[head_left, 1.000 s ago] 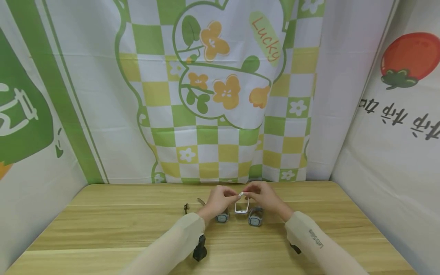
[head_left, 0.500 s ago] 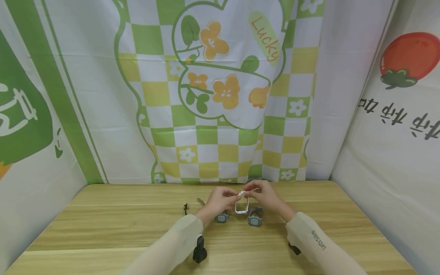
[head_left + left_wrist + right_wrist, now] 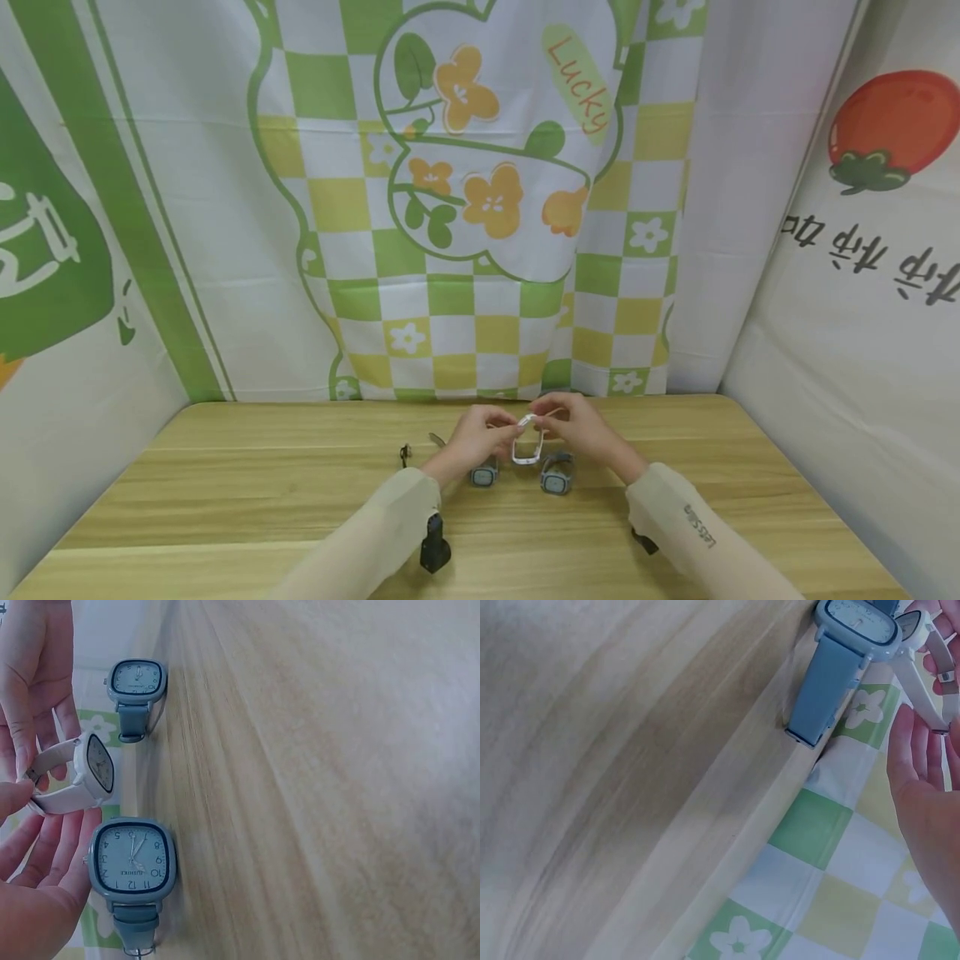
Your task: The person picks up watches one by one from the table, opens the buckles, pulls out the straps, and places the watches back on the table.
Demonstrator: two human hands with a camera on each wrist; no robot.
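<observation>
A white wristwatch [image 3: 527, 457] hangs between both hands above the table, its strap in a loop and its dial at the bottom. My left hand [image 3: 476, 437] pinches one side of the strap near the buckle. On the opposite side, my right hand [image 3: 577, 427] holds the other strap end between thumb and fingers. The strap ends meet or nearly meet; the left wrist view does not settle whether they are fastened. A blue-grey watch [image 3: 133, 859] stands below my left hand, and a second blue-grey watch [image 3: 859, 622] stands below my right hand.
The wooden table [image 3: 262, 500] reaches back to a checked curtain [image 3: 457, 333]. Left of the left hand lies a small dark object [image 3: 406, 454], too small to identify. A thin strap end [image 3: 437, 439] shows behind the left wrist. Black devices [image 3: 435, 546] sit at the forearms.
The white watch has tilted a little in the fingers, and its loop looks slightly turned. Both hands stay almost where they were.
</observation>
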